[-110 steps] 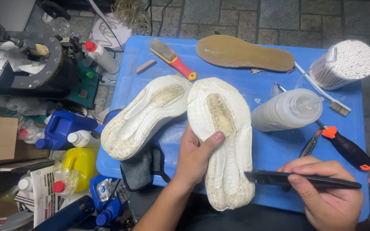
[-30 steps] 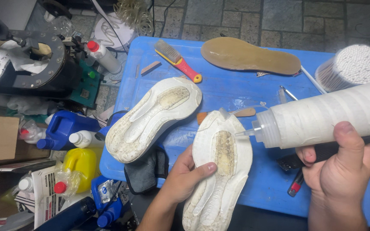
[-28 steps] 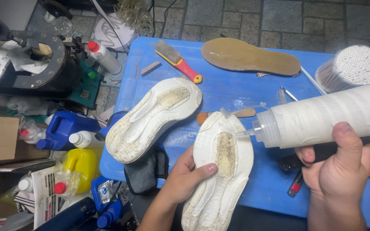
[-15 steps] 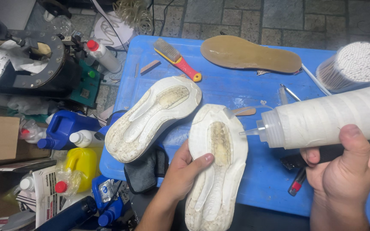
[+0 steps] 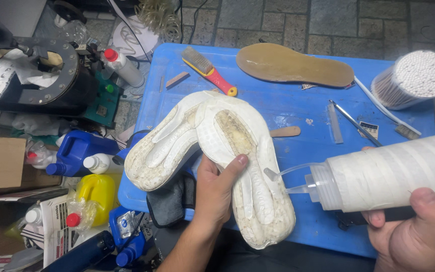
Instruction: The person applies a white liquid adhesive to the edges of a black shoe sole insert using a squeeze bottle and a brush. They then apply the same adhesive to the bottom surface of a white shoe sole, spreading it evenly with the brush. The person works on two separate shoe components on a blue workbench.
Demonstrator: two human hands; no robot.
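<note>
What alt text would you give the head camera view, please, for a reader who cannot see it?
Over a blue table, the left hand holds a white shoe sole while the right hand aims a squeeze bottle at it. A second sole lies alongside.

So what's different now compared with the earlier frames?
The right hand swapped its dark tool for the squeeze bottle, nozzle now pointing at the held sole. The left hand shifted that sole up against the other sole. Brush and insole stayed put.
</note>
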